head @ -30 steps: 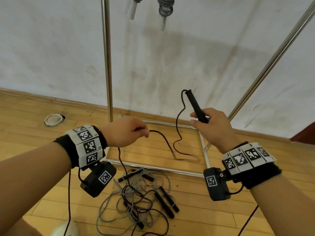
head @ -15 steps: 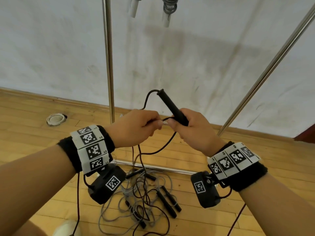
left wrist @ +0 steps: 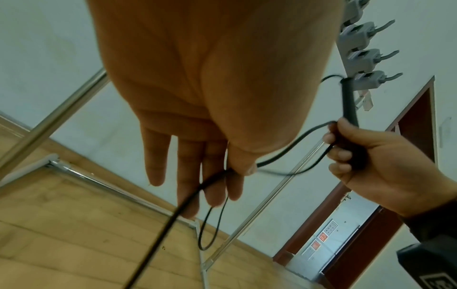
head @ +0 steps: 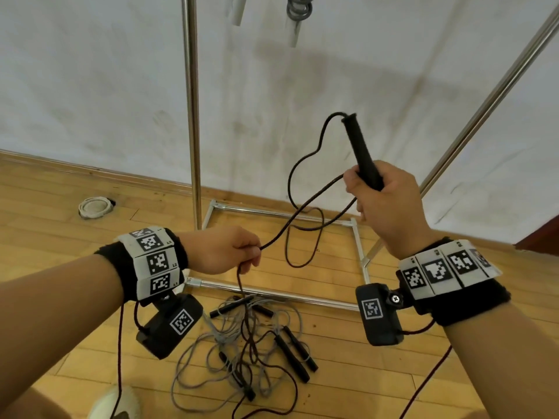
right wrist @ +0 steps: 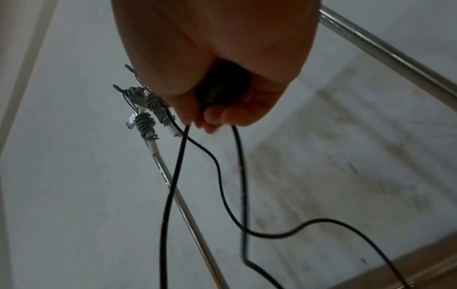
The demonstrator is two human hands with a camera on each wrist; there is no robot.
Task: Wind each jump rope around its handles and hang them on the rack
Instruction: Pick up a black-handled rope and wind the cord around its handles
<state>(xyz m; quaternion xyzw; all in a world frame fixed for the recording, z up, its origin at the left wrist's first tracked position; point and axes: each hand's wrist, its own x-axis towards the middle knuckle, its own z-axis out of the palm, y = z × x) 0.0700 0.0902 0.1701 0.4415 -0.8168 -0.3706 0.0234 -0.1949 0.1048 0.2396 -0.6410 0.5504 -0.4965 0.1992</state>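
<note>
Fingers of the right hand [head: 390,207] are curled tight round the lower end of a black handle [head: 361,152], which stands tilted upward in front of the wall; a turn of the dark cord [head: 284,231] looks to pass round the handle just under the thumb. From the head view, the left hand [head: 222,249] sits lower and to the left, pinching that cord between thumb and forefinger and drawing it fairly straight toward the handle. I judge this the early part of winding: one turn at most is on, and much cord trails down to the wooden floor [head: 60,207]. There a pile of ropes [head: 254,349], grey and dark, lies tangled just in front of the rack [head: 190,116] base, all still to be wound. Two grey wound ropes [head: 298,10] already hang at the top edge.

From the left wrist view, the thumb and forefinger pinch the cord while the other fingers [left wrist: 155,156] hang straight and loose, the palm turned down. The right hand grips the handle to the right, knuckles toward the camera.

From the right wrist view, the fingers [right wrist: 222,115] close round the dark handle butt, two strands of cord dropping from the fist; the wound grey ropes hang behind on clips.
</note>
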